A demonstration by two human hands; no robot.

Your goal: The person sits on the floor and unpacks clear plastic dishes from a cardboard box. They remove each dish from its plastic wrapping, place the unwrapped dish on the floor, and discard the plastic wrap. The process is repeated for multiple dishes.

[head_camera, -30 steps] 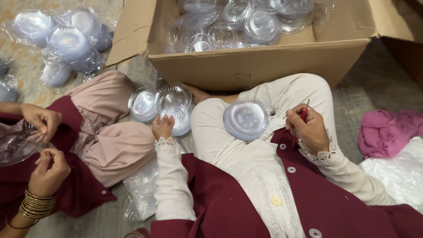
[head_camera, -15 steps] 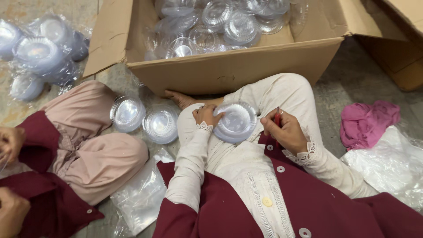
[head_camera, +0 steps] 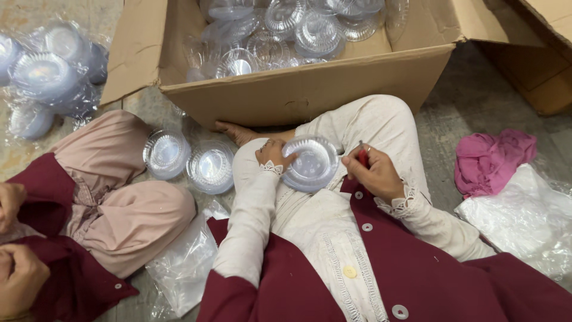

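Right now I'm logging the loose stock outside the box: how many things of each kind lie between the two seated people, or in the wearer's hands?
Clear plastic lid in left hand: 1
Clear lid stacks on floor: 2
Red tool in right hand: 1
Total: 4

Soft, even light falls from above, bright but not harsh. Small glints sparkle on the clear ribbed plastic lids (head_camera: 280, 24) in the brown cardboard box (head_camera: 310, 89). Shadows stay faint; focus holds sharp throughout.
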